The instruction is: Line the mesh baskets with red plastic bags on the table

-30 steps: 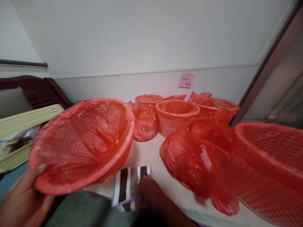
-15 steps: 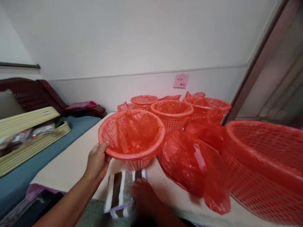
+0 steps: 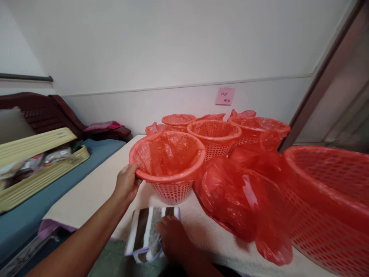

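While your right hand [image 3: 173, 240] is pressing flat on the striped cloth [image 3: 145, 234], your left hand's [image 3: 127, 184] fingers are gripping the rim of the bag-lined red basket [image 3: 168, 169], now lowered from mid-air onto the table [image 3: 95, 188].

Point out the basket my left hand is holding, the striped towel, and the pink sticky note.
Lined basket [image 3: 173, 192], head view, on its lattice wall.
Striped towel [image 3: 144, 231], head view, on a brown stripe.
Pink sticky note [image 3: 225, 96], head view, on its middle.

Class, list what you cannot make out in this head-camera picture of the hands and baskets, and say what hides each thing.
1. Pink note: writing too small to read.
2. Big basket: cut off by the right edge.
3. Right hand on the striped cloth: blurred, wrist cut off by the bottom edge.
4. Inside of the basket held by the left hand: covered by the red bag.
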A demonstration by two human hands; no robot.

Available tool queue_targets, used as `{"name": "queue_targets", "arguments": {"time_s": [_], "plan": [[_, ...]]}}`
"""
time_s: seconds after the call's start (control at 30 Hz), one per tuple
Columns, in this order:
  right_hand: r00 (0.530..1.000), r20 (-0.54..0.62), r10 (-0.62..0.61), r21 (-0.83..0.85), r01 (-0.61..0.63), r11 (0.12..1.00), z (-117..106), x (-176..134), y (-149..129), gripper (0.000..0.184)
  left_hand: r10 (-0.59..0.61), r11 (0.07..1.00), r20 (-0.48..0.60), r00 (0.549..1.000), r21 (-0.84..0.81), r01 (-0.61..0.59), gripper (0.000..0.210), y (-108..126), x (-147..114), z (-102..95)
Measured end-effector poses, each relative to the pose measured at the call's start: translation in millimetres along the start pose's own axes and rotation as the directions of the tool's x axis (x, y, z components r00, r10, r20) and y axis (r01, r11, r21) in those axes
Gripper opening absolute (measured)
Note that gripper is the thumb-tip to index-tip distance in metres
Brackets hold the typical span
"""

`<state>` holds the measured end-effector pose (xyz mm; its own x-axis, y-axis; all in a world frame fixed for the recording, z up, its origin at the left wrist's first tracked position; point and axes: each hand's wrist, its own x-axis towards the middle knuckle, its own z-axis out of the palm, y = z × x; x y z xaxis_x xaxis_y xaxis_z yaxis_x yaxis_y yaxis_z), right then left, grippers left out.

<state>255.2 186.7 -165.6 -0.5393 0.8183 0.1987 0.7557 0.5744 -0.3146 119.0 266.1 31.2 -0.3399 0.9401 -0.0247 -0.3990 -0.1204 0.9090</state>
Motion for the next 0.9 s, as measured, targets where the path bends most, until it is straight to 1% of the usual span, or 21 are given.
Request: {"name": "queue_targets", "arguments": {"time_s": [0.1, 0.17, 0.2, 0.27, 0.37, 0.4, 0.43, 0.5, 0.63, 0.7, 0.8, 0.83, 0.9], "plan": [[0.996, 0.007, 0.094, -0.005, -0.094, 0.996, -12, -10, 6, 0.009, -0.010, 1.000, 0.007, 1.000, 0.009, 0.010, 0.019, 2, 2, -2.2], [0.982, 0.002, 0.187, -0.023, -0.187, 0.982, -25, -22, 15, 0.010, -0.028, 0.999, 0.020, 0.999, 0.018, 0.028, 0.016, 4, 4, -2.8], [0.970, -0.007, 0.242, -0.037, -0.242, 0.970, -32, -29, 22, 0.013, -0.038, 0.999, 0.026, 0.999, 0.022, 0.038, 0.015, 4, 4, -2.8], [0.932, -0.038, 0.361, -0.071, -0.363, 0.929, -47, -43, 35, 0.023, -0.060, 0.998, 0.036, 0.998, 0.027, 0.059, 0.012, 6, 6, -2.6], [0.846, -0.097, 0.525, -0.125, -0.533, 0.837, -62, -60, 52, 0.032, -0.097, 0.995, 0.049, 0.994, 0.028, 0.095, 0.013, 7, 8, -2.2], [0.823, -0.109, 0.558, -0.138, -0.568, 0.811, -65, -64, 55, 0.034, -0.108, 0.994, 0.051, 0.993, 0.028, 0.107, 0.013, 7, 9, -2.2], [0.810, -0.114, 0.575, -0.148, -0.586, 0.797, -67, -67, 56, 0.035, -0.119, 0.993, 0.052, 0.991, 0.027, 0.118, 0.013, 8, 9, -2.3], [0.813, -0.108, 0.571, -0.156, -0.582, 0.798, -69, -71, 55, 0.035, -0.135, 0.991, 0.056, 0.989, 0.026, 0.134, 0.013, 8, 9, -2.8], [0.846, -0.097, 0.524, -0.137, -0.533, 0.835, -67, -80, 46, 0.033, -0.151, 0.988, 0.066, 0.986, 0.037, 0.149, 0.016, 11, 8, -4.0], [0.871, -0.095, 0.483, -0.072, -0.490, 0.869, -65, -87, 44, 0.040, -0.166, 0.985, 0.075, 0.983, 0.052, 0.162, 0.018, 13, 7, -4.3], [0.899, -0.077, 0.431, 0.020, -0.431, 0.902, -62, -93, 43, 0.057, -0.199, 0.978, 0.103, 0.975, 0.077, 0.192, 0.026, 18, 5, -5.5], [0.899, -0.068, 0.432, 0.017, -0.431, 0.902, -62, -93, 44, 0.058, -0.207, 0.977, 0.109, 0.972, 0.084, 0.198, 0.029, 19, 3, -6.7], [0.891, -0.055, 0.450, -0.028, -0.452, 0.892, -62, -91, 44, 0.053, -0.198, 0.978, 0.108, 0.974, 0.094, 0.189, 0.031, 19, -2, -11.4]]}}
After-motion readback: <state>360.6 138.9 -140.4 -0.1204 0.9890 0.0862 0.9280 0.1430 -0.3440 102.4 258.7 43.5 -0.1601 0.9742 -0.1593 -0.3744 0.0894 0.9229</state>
